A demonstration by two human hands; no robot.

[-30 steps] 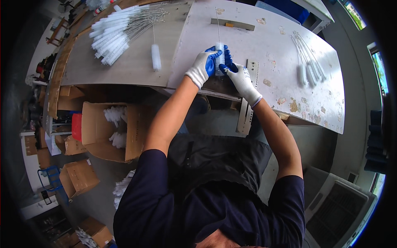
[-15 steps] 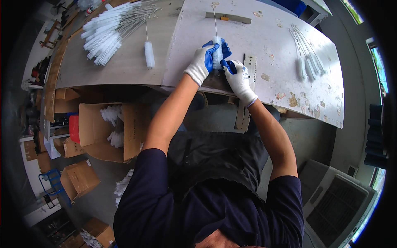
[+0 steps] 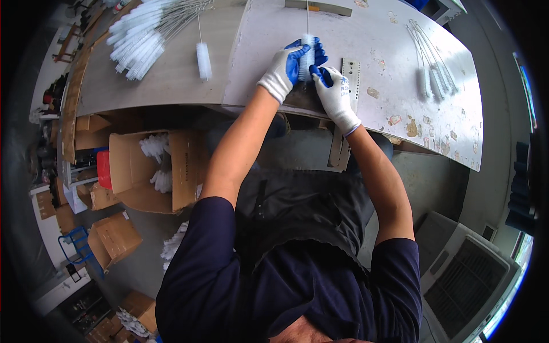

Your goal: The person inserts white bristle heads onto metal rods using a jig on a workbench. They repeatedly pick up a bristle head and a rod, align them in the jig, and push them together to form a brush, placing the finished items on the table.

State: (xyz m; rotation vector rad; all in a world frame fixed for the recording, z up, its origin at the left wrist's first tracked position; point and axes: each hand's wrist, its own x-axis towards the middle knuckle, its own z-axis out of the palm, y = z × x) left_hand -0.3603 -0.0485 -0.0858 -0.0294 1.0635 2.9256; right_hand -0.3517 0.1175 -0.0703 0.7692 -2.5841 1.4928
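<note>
My left hand, in a white glove with blue palm and fingers, is wrapped round the white bristle head of a bottle brush. The brush stands lengthwise away from me, its thin wire handle pointing to the far side of the table. My right hand, gloved alike, has thumb and forefinger pinched at the right side of the bristles, near their close end. Whatever lies between those fingertips is too small to make out. A perforated metal strip runs just right of my right hand.
A heap of white brushes lies at the far left of the table, with one single brush beside it. Several thinner brushes lie at the right. A flat bar is at the back. Below left stands an open carton.
The whole view has shifted a little, so the table sits higher in the picture. Both hands keep nearly the same hold and place at the brush.
</note>
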